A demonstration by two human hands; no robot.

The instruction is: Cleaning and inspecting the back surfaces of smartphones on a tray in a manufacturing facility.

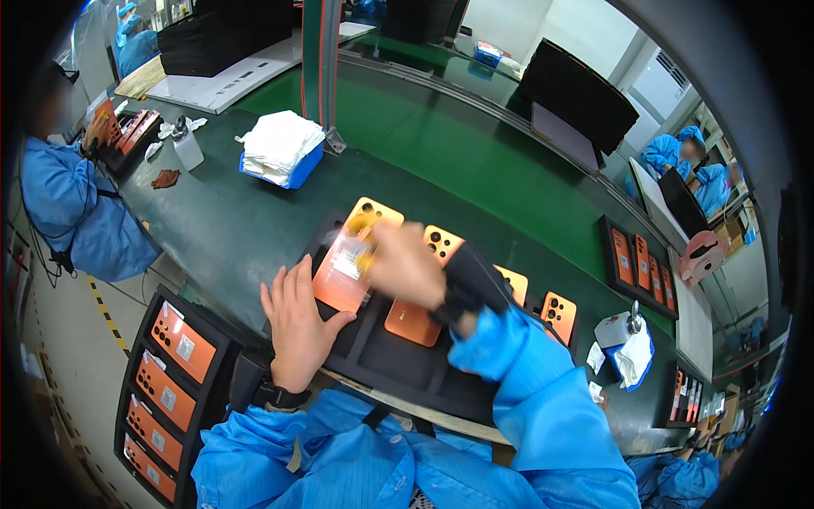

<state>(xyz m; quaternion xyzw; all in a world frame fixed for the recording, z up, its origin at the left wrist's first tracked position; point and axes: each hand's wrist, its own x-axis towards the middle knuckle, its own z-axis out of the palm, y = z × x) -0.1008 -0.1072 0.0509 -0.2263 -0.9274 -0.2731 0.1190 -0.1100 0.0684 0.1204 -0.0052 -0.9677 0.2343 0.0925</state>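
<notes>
On a green workbench (pixel 222 233), note possible jolting of orange phone (pixel 336 287) by fast-blurred right hand (pixel 409 268) with unreadable grip, beside spread-fingered left hand (pixel 303 329).

Factory floor, electronics line: a long green surface (pixel 407 144) runs behind a dark workbench (pixel 212 233), workers in blue smocks (pixel 72 212) sit at stations, black trays (pixel 217 356) hold rows of matching orange phones (pixel 184 343).

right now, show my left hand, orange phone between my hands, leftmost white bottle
left hand (pixel 298 325), head view, back of hand
orange phone (pixel 337 289), head view, back panel
leftmost white bottle (pixel 188 153), head view, body
</notes>
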